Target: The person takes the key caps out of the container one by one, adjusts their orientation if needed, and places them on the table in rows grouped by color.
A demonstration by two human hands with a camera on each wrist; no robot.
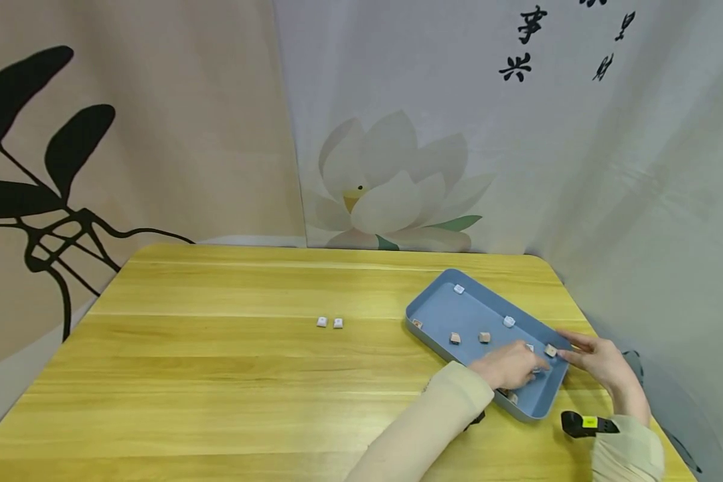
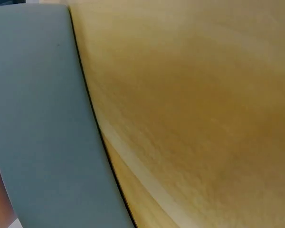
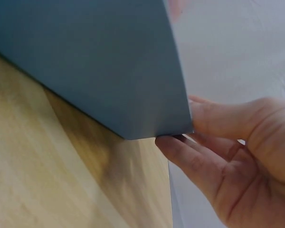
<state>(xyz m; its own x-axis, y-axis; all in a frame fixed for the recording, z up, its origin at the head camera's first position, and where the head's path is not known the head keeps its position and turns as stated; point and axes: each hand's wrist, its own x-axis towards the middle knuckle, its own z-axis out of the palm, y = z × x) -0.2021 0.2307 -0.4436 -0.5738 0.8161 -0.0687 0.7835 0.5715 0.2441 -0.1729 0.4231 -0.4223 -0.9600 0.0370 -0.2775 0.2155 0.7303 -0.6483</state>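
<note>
A blue-grey tray (image 1: pixel 458 314) lies slantwise on the right side of the table, holding several small white and tan blocks that look like keycaps. Inside its near right part is my left hand (image 1: pixel 509 365), with a finger reaching among the pieces; whether it pinches one is hidden. My right hand (image 3: pixel 247 152) pinches the tray's rim at the right corner, thumb on one side and fingers on the other. Close to the right fingertips in the head view sits a pale block (image 1: pixel 551 350). The left wrist view shows just the tray's outer wall (image 2: pixel 52 114) and the table.
Two white keycap-like pieces (image 1: pixel 330 323) lie side by side on the wooden table (image 1: pixel 217 375), left of the tray. Printed curtains (image 1: pixel 397 87) hang behind the table and along its right side. A dark strap device (image 1: pixel 587 424) is on the right wrist.
</note>
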